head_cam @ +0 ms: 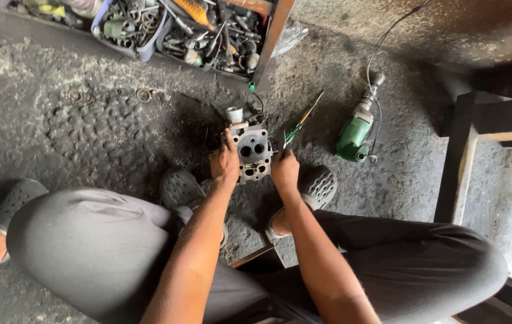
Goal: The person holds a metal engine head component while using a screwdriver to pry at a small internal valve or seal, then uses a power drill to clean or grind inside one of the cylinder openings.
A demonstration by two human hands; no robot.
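left hand (pixel 225 165): wrapped on the left side of the metal engine part (pixel 253 153), thumb up along its edge, holding it.
right hand (pixel 284 170): closed on the handle of the green screwdriver (pixel 300 124), and pressed to the right side of the engine part.
metal engine part: standing on the dirty floor (pixel 106 126), right between both hands, grey and greasy, with two round holes near the top and smaller holes lower down.
small cup piece (pixel 234 114): sitting on top of the engine part, just above the left hand.
green screwdriver: tip pointing up and to the right, away from the engine part, slanted.
green power drill (pixel 355 133): lying on the floor to the right, well apart from the right hand, with a thin cord going up.
tool box (pixel 196 30): at the top, full of wrenches and bits, well apart from both hands.
grey shoes (pixel 318 185): on the floor on each side of the engine part, close below the hands.
wooden stool (pixel 484 144): far right.
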